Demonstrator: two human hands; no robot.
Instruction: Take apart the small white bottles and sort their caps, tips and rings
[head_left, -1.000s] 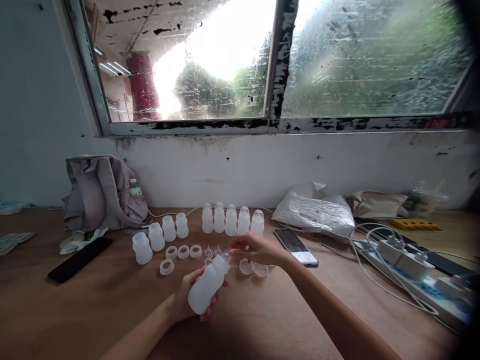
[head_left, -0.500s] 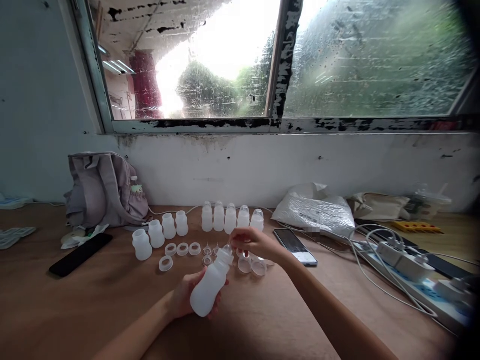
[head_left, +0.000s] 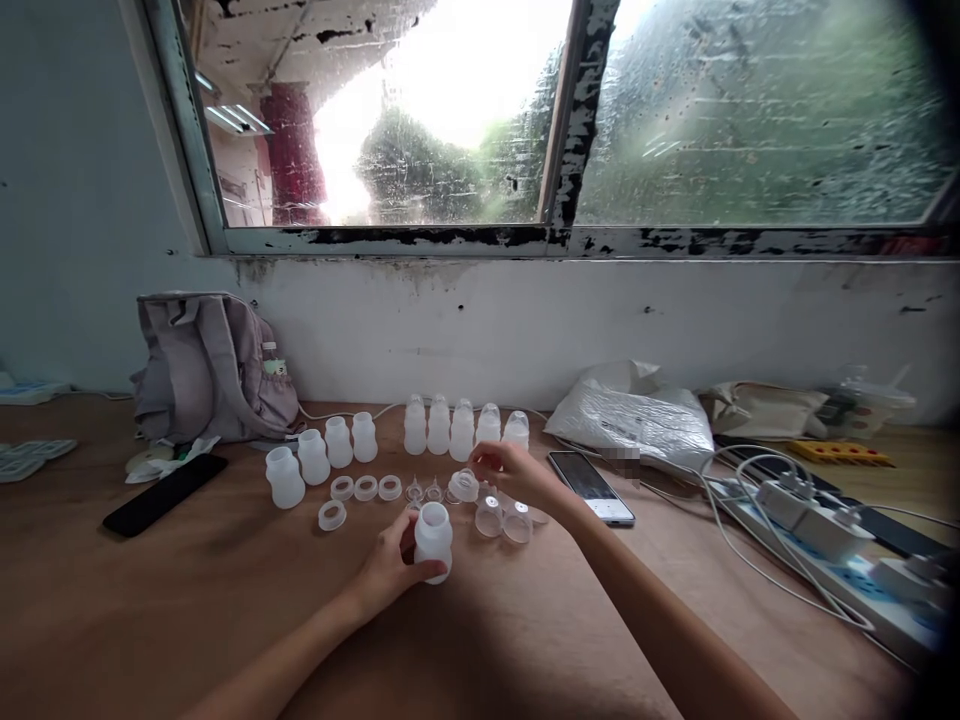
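Observation:
My left hand is wrapped round a frosted white baby bottle, held upright with its open mouth up. Beyond it, my right hand has its fingers curled over a white collar ring with what looks like a clear nipple in it; the fingertips are partly hidden. Clear nipples lie left of that ring. Clear dome caps sit just under my right hand. Farther left are several loose collar rings and a row of open bottles.
Several capped bottles stand in a row near the wall. To the right lie a phone, a silver plastic bag and a power strip with chargers and cables. On the left are a black phone-like slab and a backpack.
The bottle in my left hand went from tilted to upright. My right hand, which was at the bottle's mouth, is now apart from it, at the ring with the nipple.

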